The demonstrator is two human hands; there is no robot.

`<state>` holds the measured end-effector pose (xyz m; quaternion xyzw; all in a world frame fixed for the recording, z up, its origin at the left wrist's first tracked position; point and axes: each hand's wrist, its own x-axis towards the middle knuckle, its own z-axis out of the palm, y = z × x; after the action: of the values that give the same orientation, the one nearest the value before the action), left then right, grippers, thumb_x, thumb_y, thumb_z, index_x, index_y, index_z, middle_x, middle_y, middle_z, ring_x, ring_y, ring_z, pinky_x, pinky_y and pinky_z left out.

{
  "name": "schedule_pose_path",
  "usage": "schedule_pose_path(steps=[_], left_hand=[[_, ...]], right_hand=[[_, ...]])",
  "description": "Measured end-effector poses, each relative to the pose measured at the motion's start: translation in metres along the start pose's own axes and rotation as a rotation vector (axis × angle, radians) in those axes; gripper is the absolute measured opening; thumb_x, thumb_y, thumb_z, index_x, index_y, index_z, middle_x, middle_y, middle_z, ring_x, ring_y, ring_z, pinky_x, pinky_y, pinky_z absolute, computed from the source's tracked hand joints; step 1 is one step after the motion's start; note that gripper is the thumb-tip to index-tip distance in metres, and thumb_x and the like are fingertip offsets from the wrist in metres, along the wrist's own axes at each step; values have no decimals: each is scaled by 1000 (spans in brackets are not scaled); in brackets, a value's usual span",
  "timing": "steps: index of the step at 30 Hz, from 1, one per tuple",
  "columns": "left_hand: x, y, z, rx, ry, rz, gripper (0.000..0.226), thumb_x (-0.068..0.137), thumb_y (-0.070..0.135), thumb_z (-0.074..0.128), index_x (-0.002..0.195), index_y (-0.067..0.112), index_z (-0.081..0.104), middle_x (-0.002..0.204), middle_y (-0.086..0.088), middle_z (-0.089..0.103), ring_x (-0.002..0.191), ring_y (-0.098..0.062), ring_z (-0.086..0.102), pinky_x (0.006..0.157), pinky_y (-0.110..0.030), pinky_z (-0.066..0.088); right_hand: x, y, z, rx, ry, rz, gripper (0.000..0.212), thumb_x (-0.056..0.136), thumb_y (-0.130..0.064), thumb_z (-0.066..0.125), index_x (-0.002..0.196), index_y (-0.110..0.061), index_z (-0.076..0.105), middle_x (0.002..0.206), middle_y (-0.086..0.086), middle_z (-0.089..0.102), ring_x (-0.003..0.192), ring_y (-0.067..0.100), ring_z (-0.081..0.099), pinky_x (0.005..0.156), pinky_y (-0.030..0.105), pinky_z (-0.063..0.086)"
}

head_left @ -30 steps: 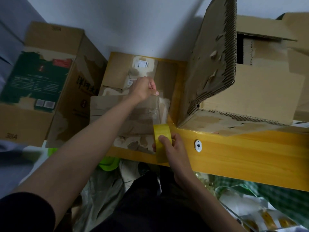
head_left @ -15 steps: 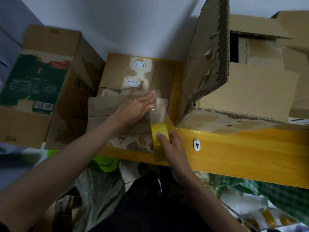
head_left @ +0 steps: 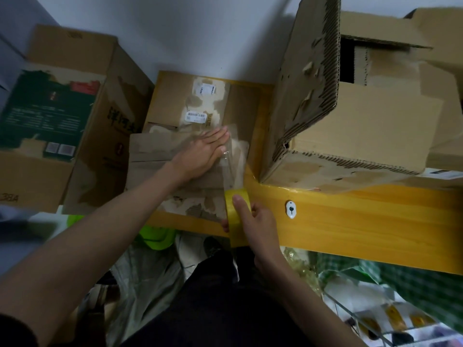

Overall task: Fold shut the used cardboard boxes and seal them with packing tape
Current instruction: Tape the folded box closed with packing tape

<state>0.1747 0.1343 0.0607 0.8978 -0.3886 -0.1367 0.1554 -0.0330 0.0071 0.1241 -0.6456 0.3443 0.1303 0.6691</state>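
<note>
Nearest in view: my right hand [head_left: 253, 221] pinches the yellow tape roll [head_left: 236, 214], forefinger lying over its outer face, thumb under the near side. The roll hangs just past the near edge of the wooden surface [head_left: 363, 221], touching the front corner of the small box [head_left: 190, 156].

From the roll a clear tape strip [head_left: 231, 159] runs up and away over the box top. It shows wrinkles near its far end; I cannot tell how much is already stuck.

My left hand [head_left: 203, 152] lies flat and spread, palm down, fingers together pointing right, pressing the folded flaps beside the strip.

Risks, as I judge them:
- Strip is slack and creased; pulling the roll without tension could trap folds or let the tape stick to itself.
- Flap paper is torn and peeled in patches; adhesion there may be poor and the seal could lift.
- If the left hand lifts early, the flaps may spring open.
- The roll is over open air; a slipped pinch drops it among the clutter below.

Room: the large torn box [head_left: 350, 116] stands just beside on the right, its ragged flap upright, so sideways travel is tight. The printed box [head_left: 62, 116] crowds the left. Wall [head_left: 200, 33] lies close behind. Free movement is mostly towards me and downward.
</note>
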Motion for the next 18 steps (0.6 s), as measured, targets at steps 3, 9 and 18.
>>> schedule_pose_path(steps=[3, 9, 18], left_hand=[[1, 2, 0, -26, 8, -15, 52, 109, 33, 36, 157, 13, 29, 165, -3, 21, 153, -16, 15, 123, -35, 10], [1, 2, 2, -14, 3, -32, 57, 107, 38, 41, 157, 12, 29, 165, -3, 20, 153, -16, 14, 125, -38, 10], [-4, 5, 5, 63, -56, -46, 75, 102, 58, 34, 160, 17, 13, 168, 1, 5, 155, -14, 1, 126, -41, 4]], right_hand=[[0, 8, 6, -14, 11, 4, 60, 92, -64, 58, 95, -4, 64, 76, 15, 75, 75, 28, 75, 78, 54, 59], [7, 22, 7, 16, -29, 31, 57, 96, -53, 59, 102, 4, 64, 80, 15, 76, 74, 23, 77, 77, 51, 61], [17, 42, 6, 57, -79, 43, 46, 99, -47, 57, 109, -3, 61, 90, 16, 76, 82, 23, 76, 83, 53, 59]])
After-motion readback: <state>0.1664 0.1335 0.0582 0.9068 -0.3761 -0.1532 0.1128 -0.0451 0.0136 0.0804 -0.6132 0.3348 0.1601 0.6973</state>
